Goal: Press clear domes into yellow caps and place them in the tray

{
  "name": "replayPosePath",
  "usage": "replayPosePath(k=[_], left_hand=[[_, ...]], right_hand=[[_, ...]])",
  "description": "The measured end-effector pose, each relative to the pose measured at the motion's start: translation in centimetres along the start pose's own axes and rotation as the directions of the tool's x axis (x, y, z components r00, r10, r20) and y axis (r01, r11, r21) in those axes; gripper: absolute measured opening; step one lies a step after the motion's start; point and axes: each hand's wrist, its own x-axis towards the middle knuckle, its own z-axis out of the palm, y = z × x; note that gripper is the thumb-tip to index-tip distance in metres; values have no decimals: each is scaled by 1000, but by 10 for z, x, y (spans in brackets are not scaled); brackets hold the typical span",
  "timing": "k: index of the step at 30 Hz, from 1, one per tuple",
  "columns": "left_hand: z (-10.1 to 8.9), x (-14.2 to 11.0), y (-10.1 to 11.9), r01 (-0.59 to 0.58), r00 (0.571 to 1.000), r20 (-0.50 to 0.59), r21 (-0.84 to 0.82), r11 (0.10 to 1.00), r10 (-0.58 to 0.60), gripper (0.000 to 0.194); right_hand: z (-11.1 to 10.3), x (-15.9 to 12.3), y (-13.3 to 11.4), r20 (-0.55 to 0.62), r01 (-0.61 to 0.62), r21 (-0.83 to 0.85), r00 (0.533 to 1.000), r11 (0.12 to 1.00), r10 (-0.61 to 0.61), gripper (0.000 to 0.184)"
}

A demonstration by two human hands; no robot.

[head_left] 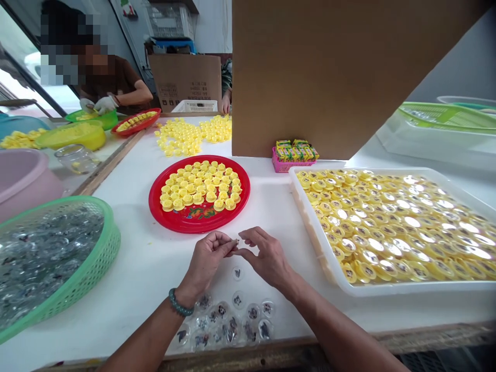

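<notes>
My left hand point(211, 258), with a bead bracelet on its wrist, is closed in a pinch; whatever lies between its fingertips is too small to name. Close beside it, my right hand point(267, 258) has its thumb and fingers apart, the thumb tip near the left fingertips. Below both hands, clear round discs with small printed pictures point(232, 328) are spread along the table's near edge. Just beyond my hands stands a red oval tray point(166, 219) holding rows of small yellow round plastic pieces point(199, 181).
At right is a white tray point(337, 287) of yellow pieces with clear domed tops. A green basket point(112, 248) of clear parts stands left. Behind are a pink basket point(284, 166) of small packets, loose yellow pieces point(182, 135) and a cardboard sheet point(302, 77). A gloved co-worker point(127, 85) sits far left.
</notes>
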Motion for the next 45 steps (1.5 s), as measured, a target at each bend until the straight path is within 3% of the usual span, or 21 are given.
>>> replayPosePath(k=[7, 10, 13, 15, 17, 20, 23, 26, 31, 35, 42, 45], left_hand=[[14, -4, 4, 130, 990, -31, -223, 966, -140, 23], [26, -3, 4, 116, 987, -78, -246, 962, -139, 22], [30, 3, 9, 72, 995, -54, -137, 988, -80, 21], [22, 15, 16, -11, 999, -47, 108, 994, 16, 20], [9, 34, 27, -102, 979, -106, 481, 871, 173, 20], [-9, 68, 41, -71, 918, -130, 876, 477, 375, 22], [-18, 96, 46, -71, 920, -15, 977, 203, 392, 27], [-18, 109, 41, -74, 934, 38, 993, 89, 355, 26], [-17, 110, 32, -60, 928, 27, 995, 76, 372, 27], [-17, 96, 35, -49, 919, 16, 996, 73, 393, 34], [-10, 26, 36, -210, 846, 119, 970, 121, 520, 34], [-4, 5, 19, -255, 881, 178, 959, 122, 438, 26]], right_hand=[[8, -5, -8, -33, 90, -222, 994, 971, -100, 20], [7, -5, -9, -64, 69, -309, 994, 948, -93, 23], [3, -4, -4, -98, 10, -293, 994, 956, -40, 19], [-1, -2, 0, -120, -35, -263, 993, 964, 4, 17], [-4, 0, 4, -139, -70, -246, 990, 967, 36, 18], [-7, 1, 8, -167, -82, -217, 985, 973, 46, 22], [-9, 2, 9, -183, -74, -181, 982, 981, 40, 24], [-10, 1, 10, -176, -82, -150, 983, 985, 55, 24], [-12, 1, 9, -167, -130, -55, 979, 990, 119, 25], [-14, 2, 5, -144, -123, 64, 981, 990, 131, 22], [-20, 0, -1, -118, -40, 122, 992, 992, 54, 21], [-18, -1, 0, -77, -20, 70, 997, 997, 26, 22]])
